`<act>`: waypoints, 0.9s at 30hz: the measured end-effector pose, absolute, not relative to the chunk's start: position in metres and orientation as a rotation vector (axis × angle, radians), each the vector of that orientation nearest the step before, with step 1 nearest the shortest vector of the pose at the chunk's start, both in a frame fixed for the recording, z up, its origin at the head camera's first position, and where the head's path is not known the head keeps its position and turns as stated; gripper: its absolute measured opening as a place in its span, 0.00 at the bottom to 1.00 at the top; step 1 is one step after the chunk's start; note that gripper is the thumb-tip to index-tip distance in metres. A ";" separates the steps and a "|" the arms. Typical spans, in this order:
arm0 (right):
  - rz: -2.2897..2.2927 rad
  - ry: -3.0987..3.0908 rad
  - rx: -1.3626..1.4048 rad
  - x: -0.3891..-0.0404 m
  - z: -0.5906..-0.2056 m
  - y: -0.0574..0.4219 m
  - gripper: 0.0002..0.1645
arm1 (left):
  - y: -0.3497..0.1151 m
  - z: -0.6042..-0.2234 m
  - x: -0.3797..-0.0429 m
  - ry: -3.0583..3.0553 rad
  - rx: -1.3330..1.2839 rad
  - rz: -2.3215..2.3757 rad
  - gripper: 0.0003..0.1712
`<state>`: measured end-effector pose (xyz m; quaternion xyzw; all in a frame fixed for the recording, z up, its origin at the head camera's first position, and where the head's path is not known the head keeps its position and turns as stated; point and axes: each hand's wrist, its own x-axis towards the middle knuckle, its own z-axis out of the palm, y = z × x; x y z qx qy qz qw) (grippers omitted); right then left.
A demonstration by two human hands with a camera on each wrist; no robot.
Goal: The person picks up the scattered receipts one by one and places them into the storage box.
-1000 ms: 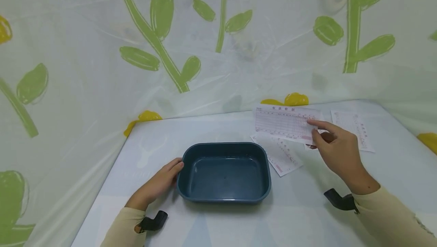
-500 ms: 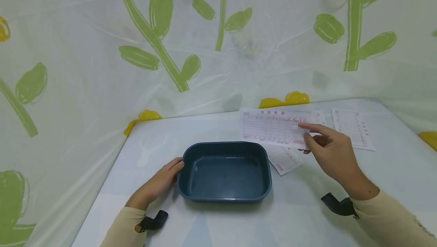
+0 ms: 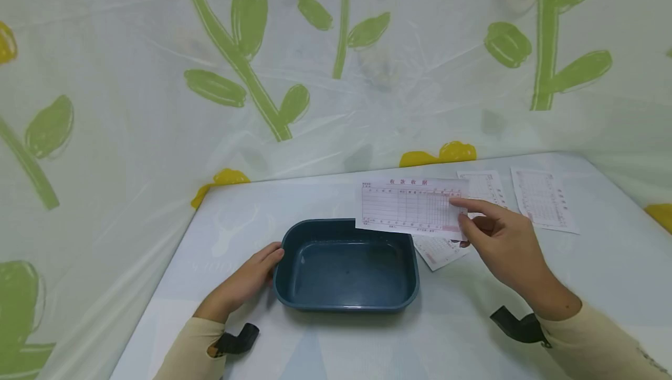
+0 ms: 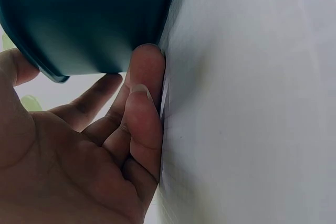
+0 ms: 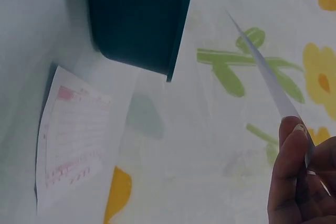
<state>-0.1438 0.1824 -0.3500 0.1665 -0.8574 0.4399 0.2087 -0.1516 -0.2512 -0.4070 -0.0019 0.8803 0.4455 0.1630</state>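
One printed slip (image 3: 401,208) is pinched at its right end between the thumb and fingers of the right hand (image 3: 506,246), raised off the table (image 3: 451,327), its face turned to the near side and its lower left corner overlapping the far right rim of the dark blue tub (image 3: 346,275) in the head view. At the tub's left side, the left hand (image 3: 244,281) grips the wall, thumb at the rim and fingers against the outside. Another slip (image 3: 438,251) lies just right of the tub, partly covered from view by the raised one; a third slip (image 3: 479,180) lies farther back, and a fourth slip (image 3: 546,199) to its right. Beyond the table's far edge hangs a pale flowered sheet (image 3: 420,105).
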 end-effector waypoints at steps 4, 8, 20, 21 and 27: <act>1.256 -2.411 0.501 -0.142 -0.353 0.177 0.21 | -0.251 -0.407 -0.151 2.513 0.006 1.275 0.29; 1.280 -2.441 0.536 -0.140 -0.359 0.169 0.20 | -0.251 -0.408 -0.151 2.495 0.033 1.304 0.27; 1.366 -2.483 0.651 -0.138 -0.377 0.153 0.21 | -0.239 -0.411 -0.153 2.468 0.055 1.336 0.24; 1.371 -2.480 0.666 -0.139 -0.377 0.151 0.22 | -0.238 -0.411 -0.154 2.469 0.060 1.339 0.23; 1.361 -2.511 0.728 -0.147 -0.379 0.140 0.21 | -0.234 -0.413 -0.157 2.484 0.065 1.325 0.24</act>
